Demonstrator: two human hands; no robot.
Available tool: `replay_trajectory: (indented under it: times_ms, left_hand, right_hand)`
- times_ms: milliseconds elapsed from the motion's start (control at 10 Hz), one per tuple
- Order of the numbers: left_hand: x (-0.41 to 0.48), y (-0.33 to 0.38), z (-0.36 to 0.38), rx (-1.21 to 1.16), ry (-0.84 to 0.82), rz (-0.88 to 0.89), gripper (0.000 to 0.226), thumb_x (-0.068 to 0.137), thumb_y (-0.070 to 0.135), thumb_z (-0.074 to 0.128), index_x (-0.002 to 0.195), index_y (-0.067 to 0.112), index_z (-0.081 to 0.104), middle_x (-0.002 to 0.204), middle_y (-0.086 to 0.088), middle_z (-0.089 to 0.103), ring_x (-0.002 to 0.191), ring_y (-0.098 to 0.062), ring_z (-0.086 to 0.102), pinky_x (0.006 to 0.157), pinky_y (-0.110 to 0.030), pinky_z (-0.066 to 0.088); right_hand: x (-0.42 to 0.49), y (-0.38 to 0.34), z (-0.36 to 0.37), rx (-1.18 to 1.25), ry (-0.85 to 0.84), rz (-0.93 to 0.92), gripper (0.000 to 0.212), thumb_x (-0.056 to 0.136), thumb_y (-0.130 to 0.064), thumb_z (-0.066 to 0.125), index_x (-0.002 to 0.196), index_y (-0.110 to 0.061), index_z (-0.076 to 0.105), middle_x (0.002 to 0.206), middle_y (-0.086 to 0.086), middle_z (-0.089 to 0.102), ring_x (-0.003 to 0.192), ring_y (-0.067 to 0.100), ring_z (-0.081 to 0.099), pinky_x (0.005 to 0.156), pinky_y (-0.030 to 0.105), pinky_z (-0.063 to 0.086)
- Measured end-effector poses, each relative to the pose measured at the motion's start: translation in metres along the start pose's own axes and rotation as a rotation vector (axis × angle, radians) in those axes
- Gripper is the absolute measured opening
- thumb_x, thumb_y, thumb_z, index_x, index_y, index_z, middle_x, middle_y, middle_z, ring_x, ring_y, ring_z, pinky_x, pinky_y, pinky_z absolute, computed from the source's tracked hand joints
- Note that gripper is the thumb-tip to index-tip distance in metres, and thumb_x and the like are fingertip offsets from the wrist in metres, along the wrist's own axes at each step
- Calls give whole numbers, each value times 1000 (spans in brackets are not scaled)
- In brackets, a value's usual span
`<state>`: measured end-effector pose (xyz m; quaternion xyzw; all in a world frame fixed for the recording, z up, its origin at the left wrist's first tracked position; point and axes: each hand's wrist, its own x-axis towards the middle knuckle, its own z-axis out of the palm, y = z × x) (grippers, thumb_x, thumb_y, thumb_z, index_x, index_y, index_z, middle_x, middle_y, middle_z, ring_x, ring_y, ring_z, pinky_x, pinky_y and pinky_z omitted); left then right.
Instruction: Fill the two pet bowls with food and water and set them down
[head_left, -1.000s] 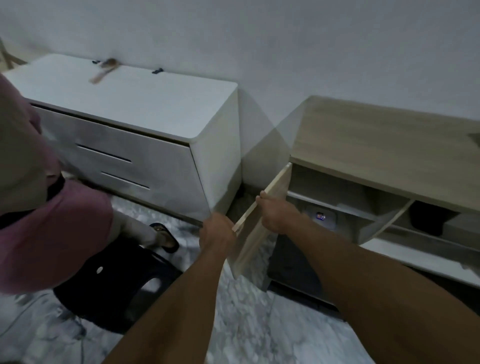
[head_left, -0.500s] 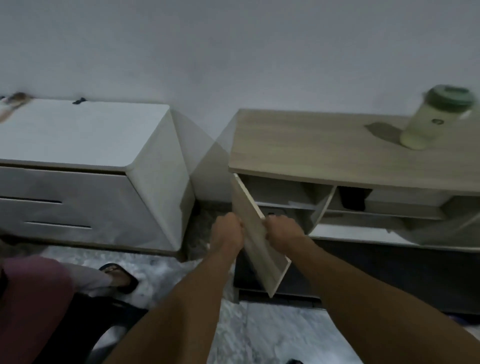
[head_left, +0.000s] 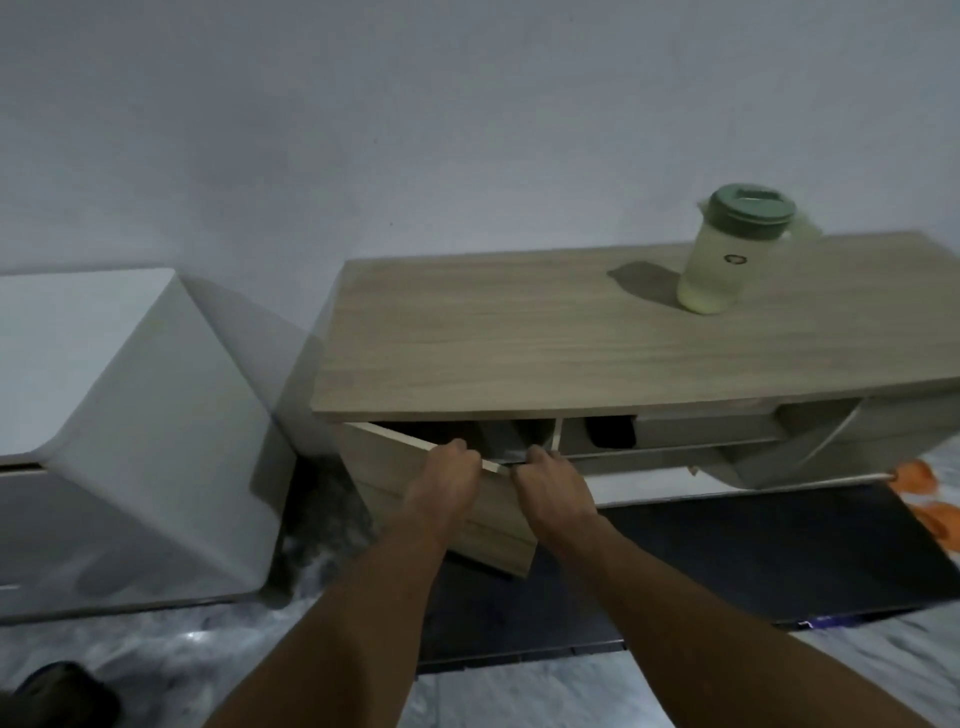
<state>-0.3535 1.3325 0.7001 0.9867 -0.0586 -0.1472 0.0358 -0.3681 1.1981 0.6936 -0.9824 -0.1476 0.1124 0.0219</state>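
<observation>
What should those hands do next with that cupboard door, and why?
Probably swing the cabinet door wider. Both the left hand and right hand grip its top edge, it stands only partly open, and no pet bowls are visible yet.

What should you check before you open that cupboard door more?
1. Both hands on the door: left hand and right hand grip the top edge of the cabinet door. Ok.
2. Door open enough to see in: only a gap. Not ok.
3. Pet bowls inside: compartment too dark. Cannot tell.
4. Jug standing upright on the cabinet top, away from the edge. Ok.
5. Floor beside the door free for the swing: nothing visible there. Ok.
</observation>
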Motion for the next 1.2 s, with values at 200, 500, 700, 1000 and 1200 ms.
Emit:
replay_trajectory:
  times_ms: [200, 500, 700, 1000, 1200]
  left_hand:
    - [35, 10, -2, 145, -8, 28, 28, 95, 5, 50, 122, 3, 59, 121, -15, 52, 111, -34, 57, 91, -41, 50]
    - [54, 13, -20, 222, 34, 71, 32, 99, 7, 39, 128, 5, 52, 127, -18, 53, 119, -36, 53, 92, -44, 46]
    - [57, 8, -19, 270, 49, 114, 32, 98, 4, 39, 127, 5, 52, 127, -16, 54, 118, -35, 54, 94, -43, 46]
    - [57, -5, -22, 174, 50, 161, 33, 98, 5, 38, 127, 5, 54, 124, -18, 55, 118, -37, 53, 94, -43, 45]
    - [11, -31, -34, 15, -97, 26, 39, 102, 8, 37, 141, 5, 42, 142, -20, 42, 133, -36, 41, 106, -43, 39]
  right_hand:
    - [33, 23, -18, -59, -23, -47, 26, 94, -4, 53, 120, -4, 59, 122, 16, 56, 111, 32, 57, 90, 40, 48]
    - [65, 39, -28, -100, 10, -115, 27, 95, -3, 49, 120, -4, 59, 119, 18, 59, 111, 35, 58, 89, 42, 48]
    - [74, 38, -28, -122, 25, -94, 32, 93, 1, 48, 124, -4, 55, 122, 17, 57, 113, 35, 57, 90, 42, 48]
    - [76, 26, -29, -107, 8, 10, 36, 90, 5, 53, 124, -6, 54, 123, 17, 57, 115, 34, 56, 92, 41, 49]
    - [63, 27, -53, -14, 28, 128, 9, 95, -7, 47, 97, -7, 55, 105, 17, 64, 95, 35, 63, 76, 39, 49]
